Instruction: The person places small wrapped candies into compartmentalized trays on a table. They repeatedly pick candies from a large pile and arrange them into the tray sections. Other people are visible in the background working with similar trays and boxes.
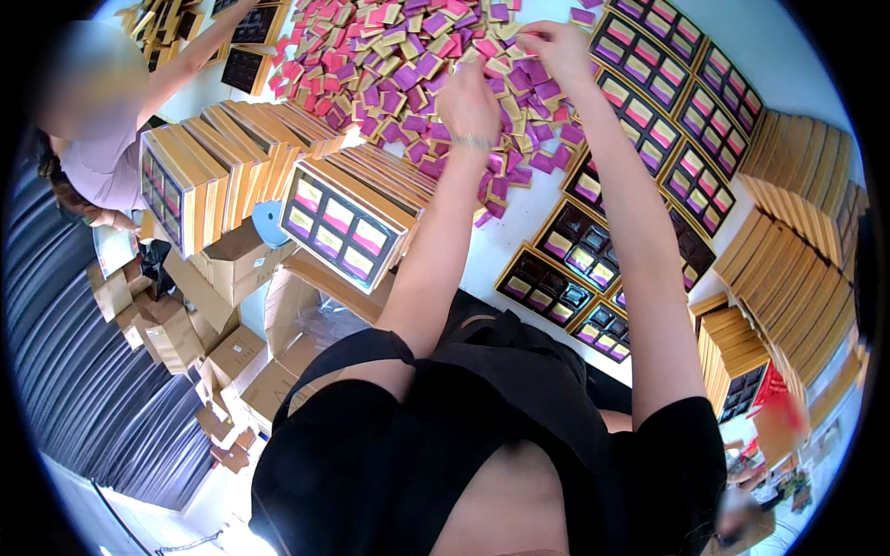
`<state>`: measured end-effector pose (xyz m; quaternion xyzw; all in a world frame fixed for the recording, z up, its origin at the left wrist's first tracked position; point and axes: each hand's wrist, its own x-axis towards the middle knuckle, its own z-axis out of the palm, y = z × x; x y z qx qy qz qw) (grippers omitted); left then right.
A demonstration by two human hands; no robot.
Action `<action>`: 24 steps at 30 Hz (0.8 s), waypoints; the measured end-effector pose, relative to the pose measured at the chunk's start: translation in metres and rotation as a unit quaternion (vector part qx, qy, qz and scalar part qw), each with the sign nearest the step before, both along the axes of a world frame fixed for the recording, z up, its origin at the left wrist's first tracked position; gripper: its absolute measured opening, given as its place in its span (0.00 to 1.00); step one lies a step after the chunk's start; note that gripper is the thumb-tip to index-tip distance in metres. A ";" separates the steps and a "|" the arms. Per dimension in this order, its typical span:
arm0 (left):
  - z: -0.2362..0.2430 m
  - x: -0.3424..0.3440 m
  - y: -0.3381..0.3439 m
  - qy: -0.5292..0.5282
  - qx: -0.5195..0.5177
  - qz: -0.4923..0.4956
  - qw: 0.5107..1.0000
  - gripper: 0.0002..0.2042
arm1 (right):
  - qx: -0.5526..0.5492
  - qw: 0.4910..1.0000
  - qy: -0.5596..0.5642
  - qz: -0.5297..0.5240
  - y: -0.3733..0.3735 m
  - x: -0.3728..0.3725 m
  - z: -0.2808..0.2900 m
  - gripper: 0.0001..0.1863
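Observation:
A large heap of small wrapped packets (399, 69), pink, purple and gold, covers the far middle of the white table. Over the heap's right part is my left hand (468, 104), its back turned up and its fingers curled down among the packets; what they hold is hidden. My right hand (559, 54) is at the heap's right edge, fingers bent and pinched together, with anything between them too small to make out. Below my right forearm lie dark trays in gold frames, one tray (544, 287) only partly filled with packets. Fuller trays (640, 120) lie farther right.
A row of filled boxes (338, 227) stands on edge left of my left forearm, beside more boxes (185, 185). Tall stacks of gold-edged boxes (788, 278) line the right. Cardboard cartons (246, 269) sit at lower left. Another person's arm (195, 69) reaches in at far left.

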<state>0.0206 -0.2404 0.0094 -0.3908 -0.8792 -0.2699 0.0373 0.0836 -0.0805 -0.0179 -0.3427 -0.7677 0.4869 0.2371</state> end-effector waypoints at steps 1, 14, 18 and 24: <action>-0.011 -0.016 0.012 0.034 -0.032 0.056 0.997 0.12 | -0.140 0.984 0.097 -0.041 -0.003 0.018 0.005 0.12; -0.034 -0.035 0.034 -0.030 -0.059 0.097 0.993 0.10 | -0.267 0.896 0.090 -0.342 -0.095 0.298 0.076 0.11; 0.018 0.038 0.046 -0.153 0.209 -0.043 0.965 0.05 | 0.175 0.859 -0.247 -0.413 -0.131 0.354 0.056 0.09; 0.009 0.227 0.063 -0.180 0.038 -0.528 0.829 0.07 | 0.299 0.809 -0.303 -0.405 -0.125 0.343 0.014 0.09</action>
